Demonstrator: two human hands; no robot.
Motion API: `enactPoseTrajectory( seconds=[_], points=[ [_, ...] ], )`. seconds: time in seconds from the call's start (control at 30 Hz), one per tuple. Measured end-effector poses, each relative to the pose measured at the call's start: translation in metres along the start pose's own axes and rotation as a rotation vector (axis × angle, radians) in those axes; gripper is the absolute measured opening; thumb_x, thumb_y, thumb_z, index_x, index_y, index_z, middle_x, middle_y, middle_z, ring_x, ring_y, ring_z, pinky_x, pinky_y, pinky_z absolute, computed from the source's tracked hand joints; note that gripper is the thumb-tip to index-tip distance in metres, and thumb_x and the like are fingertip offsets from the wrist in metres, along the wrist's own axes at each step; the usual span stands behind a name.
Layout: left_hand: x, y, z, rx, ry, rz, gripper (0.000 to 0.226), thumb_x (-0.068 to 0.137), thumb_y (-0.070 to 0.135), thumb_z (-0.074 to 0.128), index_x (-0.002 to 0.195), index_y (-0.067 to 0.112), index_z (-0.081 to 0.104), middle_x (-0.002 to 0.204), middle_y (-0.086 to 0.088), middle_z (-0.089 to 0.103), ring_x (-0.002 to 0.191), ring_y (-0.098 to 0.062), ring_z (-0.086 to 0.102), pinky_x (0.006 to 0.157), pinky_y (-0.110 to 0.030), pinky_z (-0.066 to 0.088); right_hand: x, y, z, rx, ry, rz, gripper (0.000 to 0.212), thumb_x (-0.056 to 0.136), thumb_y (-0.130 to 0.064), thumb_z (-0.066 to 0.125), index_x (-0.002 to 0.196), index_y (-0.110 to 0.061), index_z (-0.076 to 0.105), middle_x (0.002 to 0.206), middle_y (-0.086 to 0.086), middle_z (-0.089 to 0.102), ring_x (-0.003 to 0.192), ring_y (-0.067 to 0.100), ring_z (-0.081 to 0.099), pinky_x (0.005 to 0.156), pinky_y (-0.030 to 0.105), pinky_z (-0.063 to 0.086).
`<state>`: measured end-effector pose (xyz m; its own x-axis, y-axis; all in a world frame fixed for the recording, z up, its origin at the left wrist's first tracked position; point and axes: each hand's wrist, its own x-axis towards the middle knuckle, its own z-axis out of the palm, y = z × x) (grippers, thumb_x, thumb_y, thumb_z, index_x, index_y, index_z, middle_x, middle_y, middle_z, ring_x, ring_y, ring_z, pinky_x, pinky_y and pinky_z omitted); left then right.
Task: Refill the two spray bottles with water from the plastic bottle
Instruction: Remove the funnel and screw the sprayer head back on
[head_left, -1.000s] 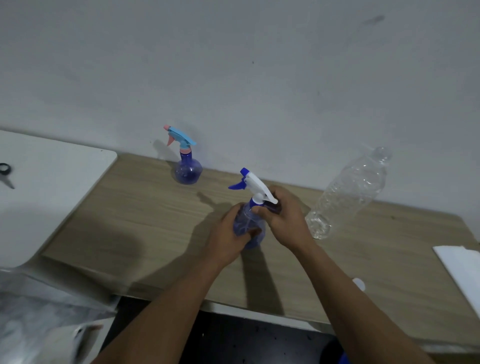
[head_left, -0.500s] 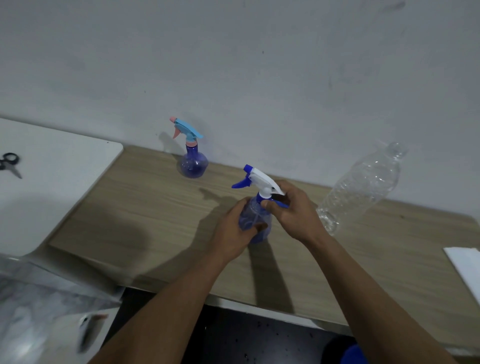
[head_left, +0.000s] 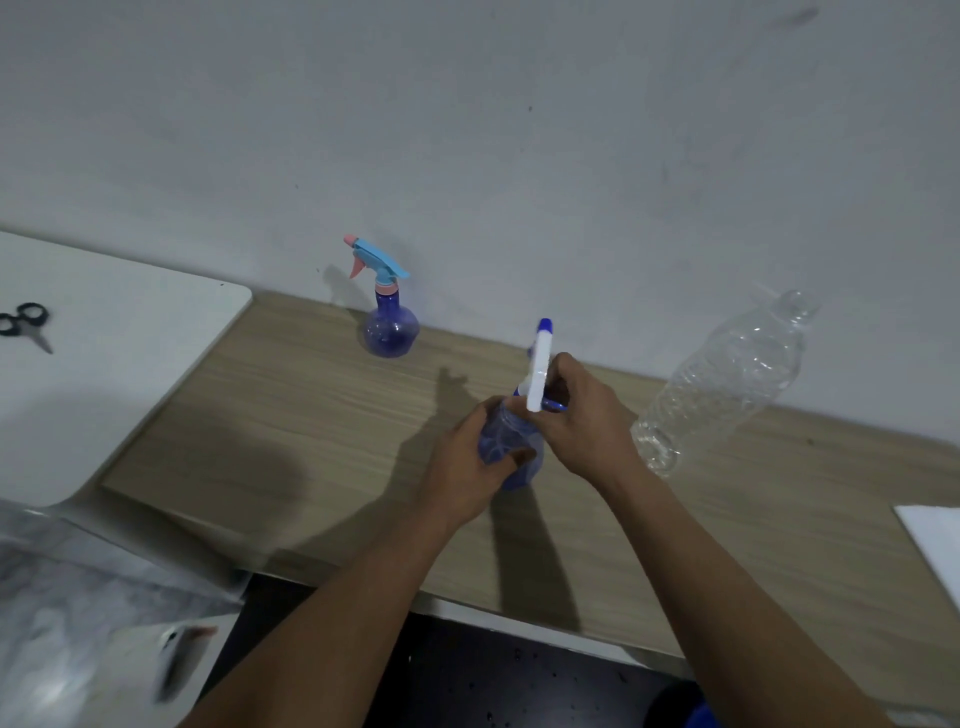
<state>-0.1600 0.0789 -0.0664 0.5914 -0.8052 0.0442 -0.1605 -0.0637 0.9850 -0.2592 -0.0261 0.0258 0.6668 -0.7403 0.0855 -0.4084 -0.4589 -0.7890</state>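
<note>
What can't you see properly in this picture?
All in the head view:
- Near spray bottle: the left hand and right hand grip it and hide its neck and water level.
- Plastic bottle: too clear to tell how much water it holds.
- White sheet: cut off by the right edge.
- Lower-left clutter: blurred.

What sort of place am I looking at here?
Probably a plain home or office workspace: a wood-grain desk against a bare white wall, with scissors on a white table beside it.

A wood-grain worktop (head_left: 311, 441) along a wall carries a blue-triggered spray bottle (head_left: 390, 332), a white-triggered spray bottle (head_left: 511, 452), a clear plastic bottle (head_left: 727, 384) and, at its right edge, a white sheet (head_left: 935, 540).
</note>
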Motion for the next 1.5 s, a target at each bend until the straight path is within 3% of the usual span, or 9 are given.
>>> enactPoseTrajectory(
  seconds=[0.13, 0.33, 0.5, 0.63, 0.7, 0.9, 1.03, 1.37, 1.5],
  points=[
    [0.0, 0.0, -0.003, 0.005, 0.013, 0.0, 0.054, 0.08, 0.017, 0.08, 0.126, 0.032, 0.057, 0.118, 0.011, 0.067, 0.108, 0.0, 0.062, 0.086, -0.014, 0.049, -0.002, 0.009, 0.017, 0.083, 0.004, 0.015, 0.03, 0.076, -0.028, 0.084, 0.085, -0.027, 0.055, 0.084, -0.007, 0.072, 0.08, 0.014, 0.07, 0.075, 0.044, 0.058],
    [0.0, 0.002, -0.003, -0.014, -0.007, -0.012, 0.053, 0.081, 0.017, 0.08, 0.125, 0.033, 0.056, 0.117, 0.009, 0.068, 0.105, -0.003, 0.065, 0.086, -0.017, 0.05, -0.005, 0.012, 0.008, 0.071, -0.02, -0.099, 0.009, 0.089, -0.013, 0.067, 0.094, -0.02, 0.067, 0.09, -0.012, 0.072, 0.085, 0.0, 0.068, 0.075, 0.022, 0.05],
    [0.0, 0.0, -0.003, 0.025, 0.014, 0.007, 0.055, 0.079, 0.014, 0.08, 0.127, 0.03, 0.057, 0.115, 0.008, 0.068, 0.103, -0.001, 0.064, 0.082, -0.011, 0.046, -0.003, 0.012, 0.015, 0.119, 0.067, 0.054, 0.025, 0.077, -0.031, 0.081, 0.089, -0.025, 0.06, 0.085, -0.01, 0.071, 0.082, 0.006, 0.069, 0.073, 0.029, 0.055],
    [0.003, -0.004, -0.003, 0.002, 0.02, -0.005, 0.061, 0.077, 0.015, 0.081, 0.12, 0.05, 0.054, 0.117, 0.009, 0.068, 0.109, -0.01, 0.064, 0.09, -0.022, 0.052, -0.011, 0.018, 0.021, 0.192, 0.064, -0.037, 0.009, 0.089, -0.023, 0.07, 0.091, -0.02, 0.063, 0.085, -0.003, 0.07, 0.082, 0.016, 0.067, 0.075, 0.035, 0.054],
    [0.003, -0.004, -0.001, -0.039, 0.006, -0.033, 0.058, 0.081, 0.01, 0.078, 0.125, 0.04, 0.056, 0.121, 0.0, 0.067, 0.109, -0.013, 0.065, 0.086, -0.02, 0.053, -0.012, 0.021, 0.024, 0.176, 0.065, -0.055, 0.007, 0.092, -0.025, 0.065, 0.091, -0.018, 0.064, 0.082, -0.001, 0.068, 0.078, 0.018, 0.065, 0.071, 0.036, 0.052],
    [0.002, -0.011, -0.003, 0.063, 0.006, -0.029, 0.057, 0.079, 0.023, 0.079, 0.131, 0.03, 0.057, 0.116, 0.008, 0.069, 0.106, -0.013, 0.066, 0.088, -0.027, 0.054, -0.012, 0.016, 0.029, 0.274, 0.182, 0.06, 0.028, 0.077, -0.029, 0.085, 0.092, -0.026, 0.06, 0.09, -0.01, 0.071, 0.084, -0.002, 0.066, 0.069, 0.011, 0.049],
    [0.002, -0.009, -0.002, 0.04, 0.02, -0.015, 0.058, 0.078, 0.018, 0.081, 0.126, 0.04, 0.058, 0.111, 0.011, 0.071, 0.103, -0.01, 0.068, 0.087, -0.023, 0.054, -0.015, 0.022, 0.034, 0.26, 0.126, -0.03, 0.017, 0.088, -0.022, 0.073, 0.09, -0.028, 0.057, 0.084, -0.017, 0.066, 0.08, 0.004, 0.065, 0.071, 0.024, 0.05],
    [0.003, -0.014, -0.004, 0.006, 0.015, -0.029, 0.063, 0.072, 0.021, 0.086, 0.12, 0.05, 0.058, 0.113, 0.006, 0.071, 0.104, -0.014, 0.068, 0.091, -0.04, 0.057, -0.011, 0.022, 0.032, 0.282, 0.125, 0.003, 0.021, 0.087, -0.026, 0.075, 0.097, -0.017, 0.059, 0.092, -0.005, 0.069, 0.086, 0.007, 0.067, 0.073, 0.017, 0.051],
    [0.005, -0.018, -0.005, 0.027, -0.007, -0.043, 0.072, 0.069, 0.03, 0.089, 0.133, 0.032, 0.057, 0.117, 0.009, 0.07, 0.107, -0.011, 0.067, 0.093, -0.04, 0.056, -0.01, 0.025, 0.031, 0.19, 0.075, -0.048, 0.009, 0.093, -0.023, 0.068, 0.089, -0.019, 0.06, 0.078, -0.007, 0.065, 0.074, 0.011, 0.064, 0.064, 0.022, 0.048]
  ],
)
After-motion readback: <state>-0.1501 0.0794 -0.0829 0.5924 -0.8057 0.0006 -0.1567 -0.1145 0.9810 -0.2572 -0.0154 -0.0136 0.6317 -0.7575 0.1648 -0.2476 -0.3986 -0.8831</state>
